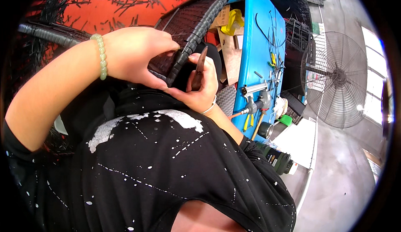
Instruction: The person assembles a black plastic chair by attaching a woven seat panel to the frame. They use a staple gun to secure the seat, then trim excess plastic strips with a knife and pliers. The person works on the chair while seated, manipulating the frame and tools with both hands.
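Observation:
A dark woven wicker piece (193,35) leans across my lap, its edge tightly wrapped with flat strips. My left hand (140,54), with a pale green bead bracelet above it, pinches the near corner; some fingertips are hidden behind the weave. At the same corner my right hand (203,85) is closed around a pointed brown tool (201,64), whose tip sticks up past the fingers. The right thumb reaches towards the left thumb at the wicker's lower corner. Whether it grips a strip there I cannot make out.
Cut dark strips lie scattered over a red surface (90,12) ahead. On the right, a blue table (255,27) carries yellow-handled pliers (273,59), clamps and loose strips. A yellow bag (234,22) rests among cardboard beside it. Farther right is a large caged fan (338,79).

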